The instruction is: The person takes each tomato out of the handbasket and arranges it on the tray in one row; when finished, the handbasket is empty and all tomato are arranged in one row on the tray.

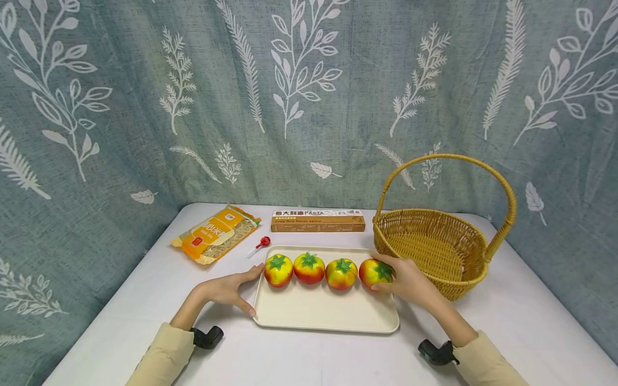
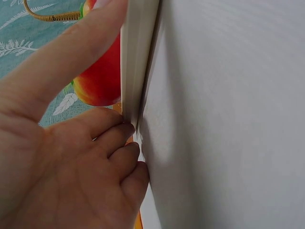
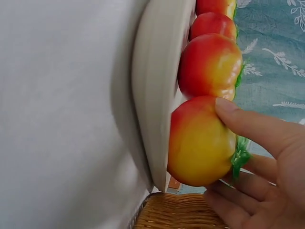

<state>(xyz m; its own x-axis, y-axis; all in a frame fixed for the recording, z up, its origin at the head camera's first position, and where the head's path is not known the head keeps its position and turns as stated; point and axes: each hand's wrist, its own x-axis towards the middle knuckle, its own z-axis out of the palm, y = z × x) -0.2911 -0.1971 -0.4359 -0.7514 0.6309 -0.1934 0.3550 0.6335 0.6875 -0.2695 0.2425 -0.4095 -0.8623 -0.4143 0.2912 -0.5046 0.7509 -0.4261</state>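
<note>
A row of several red-and-yellow toy tomatoes [image 1: 341, 274] with green leafy tops sits on a cream rectangular tray [image 1: 323, 316]. My right hand [image 1: 410, 279] holds the rightmost tomato [image 3: 202, 143], thumb on its near side and fingers around the far side. That tomato is still at the tray's right end, beside its neighbour [image 3: 209, 67]. At the other end, my left hand [image 1: 224, 289] rests against the tray's left edge with thumb and fingers spread along it. The left wrist view shows the fingertips touching the tray rim [image 2: 136, 57], near the leftmost tomato [image 2: 102, 78].
A wicker basket [image 1: 429, 214] with a tall handle stands right of the tray, close to my right hand. Behind the tray lies a pasta box [image 1: 317, 221]. A red lollipop [image 1: 263, 242] and an orange food packet [image 1: 217, 234] lie at the back left. A patterned curtain [image 1: 309, 107] surrounds the white table.
</note>
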